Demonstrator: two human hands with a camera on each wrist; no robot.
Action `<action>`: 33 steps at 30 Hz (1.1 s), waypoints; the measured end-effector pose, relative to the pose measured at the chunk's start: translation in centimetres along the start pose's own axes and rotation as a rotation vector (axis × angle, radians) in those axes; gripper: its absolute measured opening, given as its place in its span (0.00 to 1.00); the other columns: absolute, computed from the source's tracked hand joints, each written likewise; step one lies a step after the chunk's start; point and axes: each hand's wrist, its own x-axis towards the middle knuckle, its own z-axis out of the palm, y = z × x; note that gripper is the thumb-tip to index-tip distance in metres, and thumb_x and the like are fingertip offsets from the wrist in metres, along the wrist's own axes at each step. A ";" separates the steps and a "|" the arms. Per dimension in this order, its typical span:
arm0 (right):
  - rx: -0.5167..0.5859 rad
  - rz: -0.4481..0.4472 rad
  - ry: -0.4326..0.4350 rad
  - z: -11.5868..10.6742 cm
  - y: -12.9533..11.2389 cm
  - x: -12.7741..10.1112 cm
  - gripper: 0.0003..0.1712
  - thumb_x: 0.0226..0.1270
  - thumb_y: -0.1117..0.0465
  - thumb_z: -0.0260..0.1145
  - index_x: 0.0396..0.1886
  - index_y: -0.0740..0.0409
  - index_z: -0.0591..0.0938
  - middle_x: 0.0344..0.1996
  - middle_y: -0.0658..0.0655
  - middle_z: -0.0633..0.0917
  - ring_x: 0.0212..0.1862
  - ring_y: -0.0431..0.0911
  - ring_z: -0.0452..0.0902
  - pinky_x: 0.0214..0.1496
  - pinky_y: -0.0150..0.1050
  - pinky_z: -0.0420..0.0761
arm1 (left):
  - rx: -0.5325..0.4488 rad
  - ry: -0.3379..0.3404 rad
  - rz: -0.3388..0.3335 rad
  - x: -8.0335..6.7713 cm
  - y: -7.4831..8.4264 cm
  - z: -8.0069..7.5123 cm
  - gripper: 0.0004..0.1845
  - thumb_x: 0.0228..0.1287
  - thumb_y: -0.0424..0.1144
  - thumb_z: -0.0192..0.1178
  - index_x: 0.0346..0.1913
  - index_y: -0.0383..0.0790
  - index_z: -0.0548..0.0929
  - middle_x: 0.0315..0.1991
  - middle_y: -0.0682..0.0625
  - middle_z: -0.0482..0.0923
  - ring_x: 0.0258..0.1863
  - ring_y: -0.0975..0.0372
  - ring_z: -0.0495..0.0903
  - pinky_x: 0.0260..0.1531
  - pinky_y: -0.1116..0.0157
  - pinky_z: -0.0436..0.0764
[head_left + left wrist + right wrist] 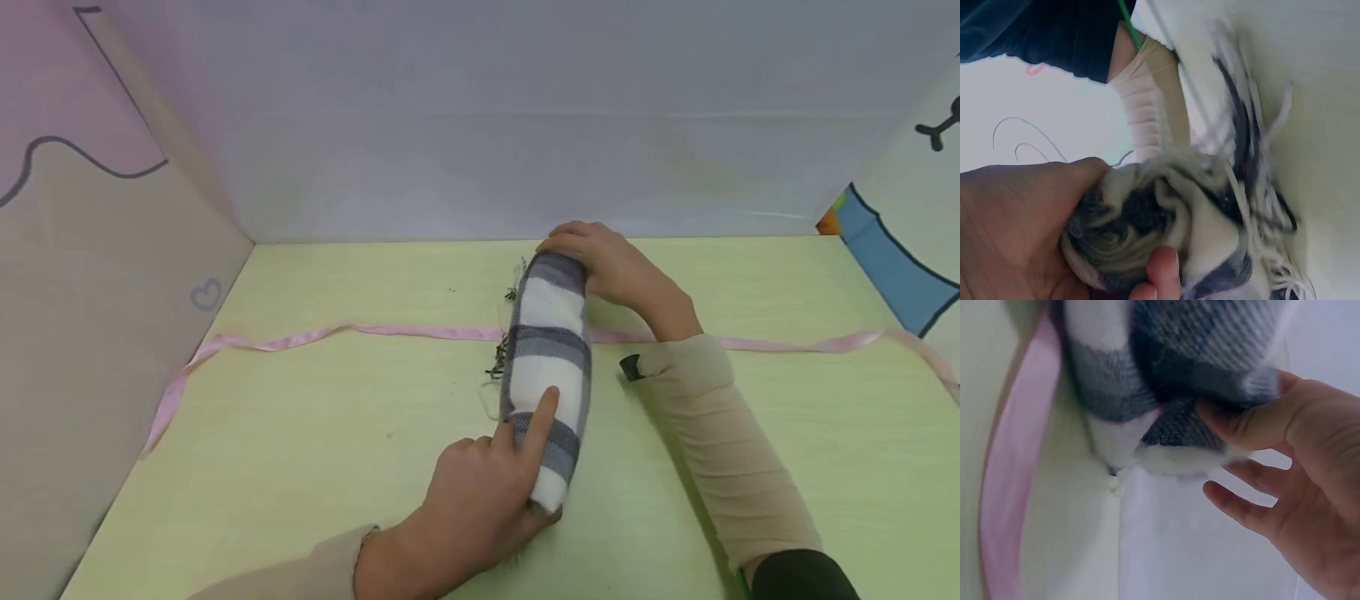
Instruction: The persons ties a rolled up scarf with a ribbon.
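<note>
Left hand [465, 508], right hand [611, 267] grip one rolled scarf [547, 367]; one ribbon [337, 333].

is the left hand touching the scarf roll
Touching. The left wrist view shows the left hand wrapped round the end of the scarf roll, thumb pressed against the fabric.

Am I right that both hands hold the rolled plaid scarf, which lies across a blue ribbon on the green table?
Not quite: the ribbon is pink, not blue, as the head view shows. The rest stands: the left hand and right hand hold the rolled plaid scarf at its two ends, and it lies across that ribbon on the green table.
</note>
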 end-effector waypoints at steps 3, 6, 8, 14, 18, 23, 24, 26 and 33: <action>0.047 0.024 -0.005 -0.4 -0.5 0.1 0.26 0.72 0.79 0.58 0.62 0.54 0.83 0.65 0.61 0.80 0.71 0.61 0.71 0.74 0.60 0.69 | -0.056 -0.040 -0.040 0.2 -0.3 -0.4 0.59 0.44 0.65 0.76 0.78 0.41 0.65 0.23 0.52 0.82 0.10 0.65 0.70 0.09 0.67 0.63; 0.087 0.035 -0.032 -0.4 -1.0 0.3 0.19 0.77 0.73 0.59 0.61 0.55 0.83 0.66 0.61 0.80 0.72 0.60 0.72 0.74 0.58 0.70 | -0.087 -0.137 -0.081 0.2 -0.3 -0.6 0.56 0.52 0.67 0.72 0.78 0.41 0.63 0.17 0.55 0.78 0.08 0.66 0.65 0.08 0.67 0.60; 0.111 0.030 -0.051 -0.1 -1.3 0.5 0.18 0.79 0.71 0.56 0.61 0.57 0.83 0.67 0.62 0.80 0.72 0.61 0.71 0.74 0.59 0.70 | -0.103 -0.228 -0.108 0.1 -0.2 -0.8 0.55 0.58 0.69 0.68 0.79 0.41 0.60 0.12 0.57 0.72 0.07 0.67 0.63 0.08 0.67 0.58; 0.145 0.072 -0.110 0.6 -1.8 1.1 0.21 0.82 0.67 0.48 0.64 0.58 0.81 0.69 0.64 0.77 0.74 0.61 0.69 0.75 0.60 0.68 | -0.145 -0.446 -0.126 -0.1 -0.2 -1.0 0.59 0.63 0.75 0.60 0.84 0.42 0.50 0.09 0.58 0.65 0.09 0.66 0.63 0.12 0.66 0.61; 0.174 0.124 -0.120 0.0 -1.9 0.4 0.21 0.84 0.63 0.49 0.68 0.57 0.78 0.71 0.63 0.76 0.76 0.60 0.67 0.76 0.60 0.67 | -0.266 -0.626 -0.079 0.4 -1.6 -1.7 0.64 0.61 0.80 0.56 0.86 0.47 0.41 0.17 0.59 0.77 0.20 0.63 0.79 0.24 0.64 0.74; 0.296 0.227 -0.034 -0.8 -2.6 -2.0 0.24 0.86 0.55 0.51 0.74 0.55 0.72 0.76 0.59 0.71 0.79 0.58 0.62 0.76 0.62 0.66 | -0.512 -0.812 -0.137 1.4 -4.4 -2.7 0.56 0.67 0.79 0.46 0.85 0.55 0.35 0.68 0.49 0.79 0.55 0.57 0.86 0.54 0.58 0.83; 0.325 0.239 -0.007 -0.7 -3.0 -2.6 0.25 0.86 0.55 0.51 0.75 0.55 0.71 0.77 0.59 0.70 0.79 0.58 0.62 0.76 0.63 0.66 | -0.567 -0.804 -0.169 1.6 -4.9 -2.7 0.55 0.69 0.78 0.45 0.85 0.55 0.35 0.75 0.46 0.71 0.61 0.55 0.83 0.59 0.56 0.81; 0.369 0.248 0.036 -0.2 -3.8 -3.5 0.26 0.86 0.55 0.52 0.78 0.55 0.68 0.78 0.60 0.67 0.78 0.59 0.62 0.75 0.63 0.67 | -0.669 -0.747 -0.227 1.9 -5.5 -2.4 0.52 0.73 0.74 0.44 0.86 0.52 0.35 0.78 0.43 0.64 0.69 0.54 0.77 0.66 0.54 0.78; 0.483 0.373 0.124 2.3 -7.3 -6.7 0.31 0.85 0.55 0.53 0.82 0.55 0.61 0.81 0.62 0.62 0.79 0.62 0.61 0.74 0.62 0.71 | -0.873 -0.597 -0.339 2.8 -6.0 0.0 0.50 0.79 0.64 0.48 0.85 0.45 0.33 0.82 0.36 0.49 0.78 0.47 0.64 0.74 0.48 0.69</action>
